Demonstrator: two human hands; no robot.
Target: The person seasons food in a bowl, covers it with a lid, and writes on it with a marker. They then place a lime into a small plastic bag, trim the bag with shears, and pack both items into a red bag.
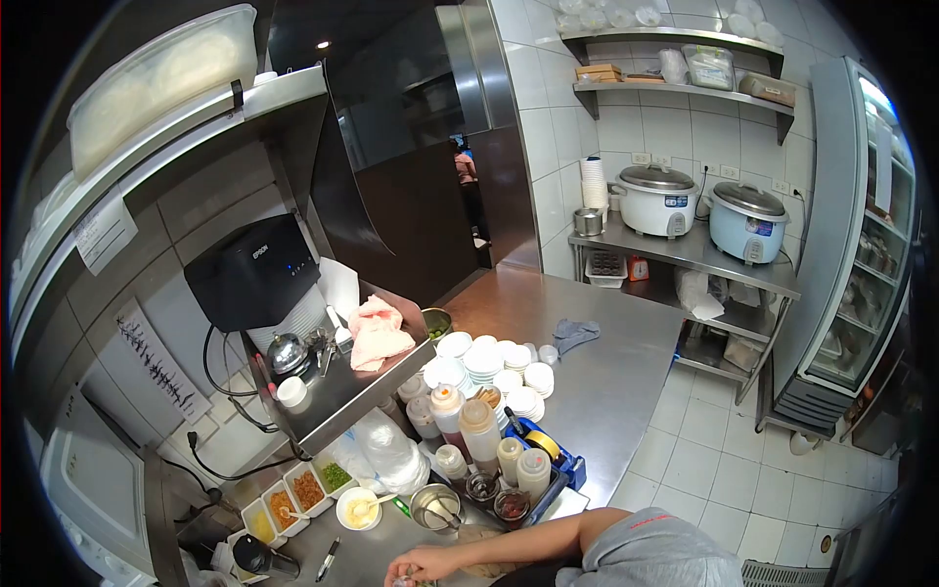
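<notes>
My right hand [423,564] is at the bottom edge of the head view, the forearm reaching in from the right out of a grey sleeve. Its fingers are curled downward over something small that the frame edge mostly cuts off; I cannot make out what it is. Just beyond the hand stand a metal pot [435,506] with a utensil in it and a white bowl [358,510] of pale yellow food with a spoon. A marker pen [329,559] lies to the left on the steel counter. Brown paper or card [486,554] shows beside the forearm. My left hand is out of view.
Sauce bottles [479,430], stacked white dishes [484,360] and a blue tape dispenser [548,442] crowd the counter. White containers [284,509] of toppings stand left. Above them, a steel shelf [377,386] holds a pink cloth [380,335]. Rice cookers [657,201] stand behind.
</notes>
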